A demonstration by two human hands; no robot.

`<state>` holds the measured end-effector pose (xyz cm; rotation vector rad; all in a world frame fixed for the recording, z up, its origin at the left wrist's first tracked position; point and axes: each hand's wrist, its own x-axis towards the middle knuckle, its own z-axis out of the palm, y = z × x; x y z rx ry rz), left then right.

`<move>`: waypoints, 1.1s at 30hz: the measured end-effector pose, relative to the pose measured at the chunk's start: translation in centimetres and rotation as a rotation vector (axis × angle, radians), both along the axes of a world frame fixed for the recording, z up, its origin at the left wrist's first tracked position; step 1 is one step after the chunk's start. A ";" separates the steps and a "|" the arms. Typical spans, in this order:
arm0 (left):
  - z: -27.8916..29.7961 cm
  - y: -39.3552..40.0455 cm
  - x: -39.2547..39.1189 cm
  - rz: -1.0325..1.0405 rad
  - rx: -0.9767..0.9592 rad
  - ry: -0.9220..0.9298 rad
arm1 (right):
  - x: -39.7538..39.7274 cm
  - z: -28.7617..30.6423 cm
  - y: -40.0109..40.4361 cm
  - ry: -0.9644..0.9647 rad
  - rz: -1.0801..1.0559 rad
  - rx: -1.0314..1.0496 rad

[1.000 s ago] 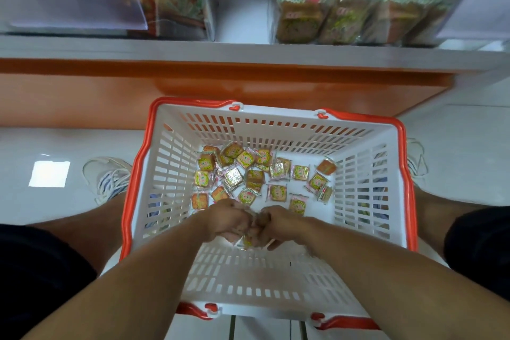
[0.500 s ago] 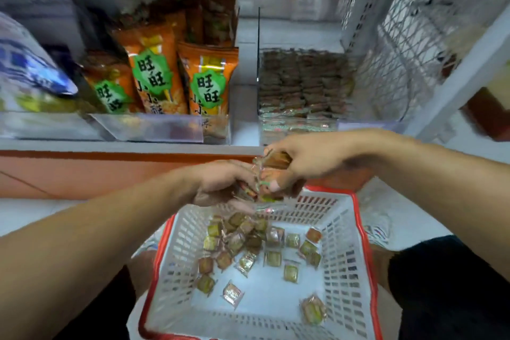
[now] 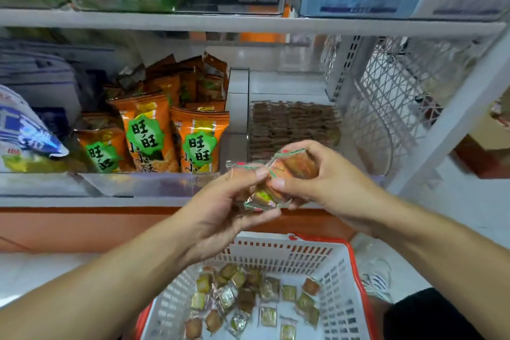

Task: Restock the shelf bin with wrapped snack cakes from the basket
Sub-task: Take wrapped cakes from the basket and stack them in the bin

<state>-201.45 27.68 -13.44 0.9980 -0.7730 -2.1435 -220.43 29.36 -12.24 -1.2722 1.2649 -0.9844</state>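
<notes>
A bunch of wrapped snack cakes (image 3: 278, 174) is held between both hands in front of the lower shelf. My left hand (image 3: 220, 210) grips the bunch from the left and below. My right hand (image 3: 323, 182) grips it from the right, thumb on top. Just behind them is the clear shelf bin (image 3: 358, 163), stacked with rows of the same brown cakes (image 3: 292, 121). Below, the white basket with a red rim (image 3: 342, 284) holds several loose wrapped cakes (image 3: 248, 295) on its bottom.
Orange snack bags (image 3: 198, 141) fill the bin left of the cake bin. A blue and white bag (image 3: 24, 130) lies at far left. A white wire side panel (image 3: 392, 96) closes the shelf's right end. The upper shelf (image 3: 248, 25) carries boxed goods.
Both hands gathered cakes in the basket, then lifted them out and up. They are now level with the front of the shelf bin, higher than half a second ago.
</notes>
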 end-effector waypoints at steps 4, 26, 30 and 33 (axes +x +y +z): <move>-0.9 -0.8 -0.1 0.037 -0.015 0.010 | -0.1 -0.9 -0.4 0.189 -0.111 -0.077; -0.2 -0.7 1.3 0.107 0.046 0.030 | 0.2 1.6 0.9 0.016 -0.073 -0.185; 0.2 -0.5 1.5 0.006 0.130 0.104 | -0.3 1.6 0.8 0.662 0.068 -0.897; 0.1 -0.9 1.7 0.022 0.142 0.147 | -0.3 1.4 0.6 0.706 0.172 -0.962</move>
